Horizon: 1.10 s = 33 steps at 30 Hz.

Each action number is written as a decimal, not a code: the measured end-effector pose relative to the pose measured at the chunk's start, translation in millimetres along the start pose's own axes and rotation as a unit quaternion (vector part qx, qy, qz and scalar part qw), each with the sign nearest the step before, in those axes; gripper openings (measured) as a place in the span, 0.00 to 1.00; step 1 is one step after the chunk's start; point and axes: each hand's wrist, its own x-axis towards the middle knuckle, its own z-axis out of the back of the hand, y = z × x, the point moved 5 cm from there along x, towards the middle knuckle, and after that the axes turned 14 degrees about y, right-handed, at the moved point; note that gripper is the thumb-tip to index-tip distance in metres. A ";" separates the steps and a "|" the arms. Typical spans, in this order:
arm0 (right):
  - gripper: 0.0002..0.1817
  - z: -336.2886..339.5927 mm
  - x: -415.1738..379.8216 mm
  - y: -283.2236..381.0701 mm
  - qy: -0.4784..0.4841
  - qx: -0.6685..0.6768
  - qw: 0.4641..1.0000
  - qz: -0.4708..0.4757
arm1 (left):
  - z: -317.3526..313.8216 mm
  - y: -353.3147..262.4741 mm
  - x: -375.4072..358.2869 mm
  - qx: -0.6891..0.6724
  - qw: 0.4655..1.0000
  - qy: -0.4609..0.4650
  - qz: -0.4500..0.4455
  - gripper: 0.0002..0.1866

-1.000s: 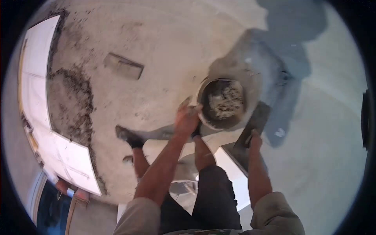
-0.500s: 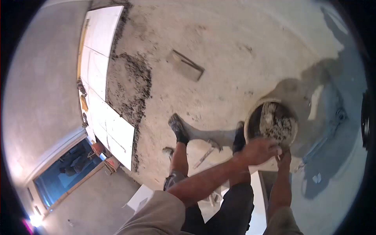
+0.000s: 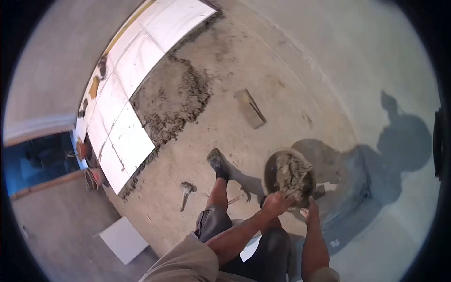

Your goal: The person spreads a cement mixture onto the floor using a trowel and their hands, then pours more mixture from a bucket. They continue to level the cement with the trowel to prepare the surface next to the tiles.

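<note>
I stand on a bare cement floor and hold a round metal pan of grey mortar (image 3: pixel 289 175) low in front of me. My left hand (image 3: pixel 278 203) grips the pan's near rim. My right hand (image 3: pixel 310 210) is closed on the rim just to the right, beside a dark tool end (image 3: pixel 320 191) that sticks out by the pan. My left foot (image 3: pixel 218 165) is planted left of the pan. My legs and both forearms fill the bottom centre of the view.
White floor tiles (image 3: pixel 136 80) are laid at the upper left, with a rough mortar bed (image 3: pixel 176 96) beside them. A flat float (image 3: pixel 250 109) lies on the floor ahead. A mallet (image 3: pixel 185 192) and a loose white tile (image 3: pixel 123 238) lie at the lower left.
The view has swung so the laid tiles now run up the left and top. The pan has moved lower and nearer my legs. My right hand has moved from a flat dark tool to the pan.
</note>
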 end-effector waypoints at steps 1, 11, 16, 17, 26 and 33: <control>0.39 -32.6 -25.6 28.3 0.057 -0.074 0.995 0.033 | 23.5 -0.1 -22.7 -0.090 0.995 0.029 0.001 0.26; 0.30 -328.7 -160.4 61.1 0.143 -0.478 0.860 0.109 | 220.1 73.8 -284.8 -0.242 0.949 -0.202 0.027 0.32; 0.28 -435.7 -339.3 82.8 0.254 -0.468 0.845 0.058 | 256.7 20.9 -408.9 -0.297 0.905 -0.303 0.022 0.33; 0.26 -412.3 -328.5 97.2 0.332 -0.445 0.831 0.037 | 227.5 -16.8 -401.2 -0.278 0.892 -0.351 0.057 0.33; 0.20 -507.7 -360.7 150.1 0.440 -0.526 0.726 0.058 | 259.6 -37.6 -453.4 -0.326 0.830 -0.452 -0.013 0.34; 0.22 -535.6 -410.6 208.6 0.391 -0.574 0.715 0.079 | 292.3 -69.8 -469.3 -0.354 0.802 -0.480 -0.045 0.34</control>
